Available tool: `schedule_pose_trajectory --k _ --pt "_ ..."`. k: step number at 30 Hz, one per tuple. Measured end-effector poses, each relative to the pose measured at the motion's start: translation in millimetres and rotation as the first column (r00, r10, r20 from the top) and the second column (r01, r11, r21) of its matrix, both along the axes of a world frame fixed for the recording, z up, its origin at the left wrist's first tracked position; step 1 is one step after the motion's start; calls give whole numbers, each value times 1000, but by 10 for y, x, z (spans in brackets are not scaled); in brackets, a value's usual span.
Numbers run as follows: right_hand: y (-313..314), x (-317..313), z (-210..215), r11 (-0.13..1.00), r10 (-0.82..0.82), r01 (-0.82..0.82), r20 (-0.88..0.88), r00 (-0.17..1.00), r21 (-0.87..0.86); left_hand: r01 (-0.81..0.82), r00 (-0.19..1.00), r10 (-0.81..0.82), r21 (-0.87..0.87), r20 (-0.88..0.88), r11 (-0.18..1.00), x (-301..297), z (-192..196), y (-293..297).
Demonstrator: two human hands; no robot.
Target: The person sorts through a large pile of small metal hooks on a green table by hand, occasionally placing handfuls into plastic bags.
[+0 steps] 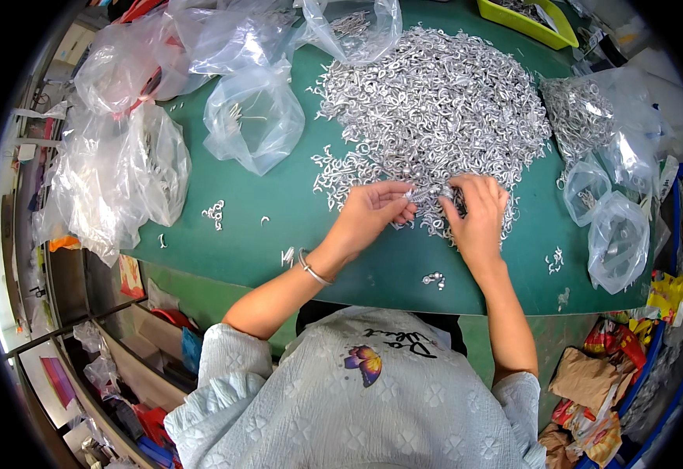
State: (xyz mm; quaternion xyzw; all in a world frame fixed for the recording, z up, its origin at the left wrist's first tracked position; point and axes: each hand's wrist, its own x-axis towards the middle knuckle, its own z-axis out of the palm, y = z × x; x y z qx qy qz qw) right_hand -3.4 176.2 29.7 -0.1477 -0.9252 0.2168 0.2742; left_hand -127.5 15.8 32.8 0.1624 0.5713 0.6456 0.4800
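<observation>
A large pile of small silver curved metal pieces spreads over the green table. At its near edge my left hand is closed, with a little row of silver metal pieces pinched between thumb and fingers. Close by on the right, my right hand bends over the same edge, its thumb and fingertips closed on silver pieces partly hidden beneath them. The two hands' fingertips are only a short gap apart. A bangle circles my left wrist.
Clear plastic bags crowd the left and back; more bags lie at the right, one full of metal pieces. A yellow-green tray stands at the back right. Small clusters of pieces lie near the front edge.
</observation>
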Motion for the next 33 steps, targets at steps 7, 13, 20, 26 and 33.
schedule_pose_trajectory --k 7,13,20,26,33 --pt "57 71 69 419 -224 -55 -162 961 -906 18 941 -59 125 333 992 112 -130 -25" --pt "-124 46 51 302 -111 -31 -68 992 -953 24 882 -111 193 457 981 221 -37 141" --pt "-215 57 55 697 -37 -62 -122 992 -715 -14 969 -41 220 245 975 239 -88 72" --pt "-208 224 70 621 -52 -24 -72 996 -783 -173 975 141 189 174 967 59 256 -503" --pt "-172 346 15 604 38 -6 21 999 -797 -876 452 885 242 115 416 -998 435 -1496"
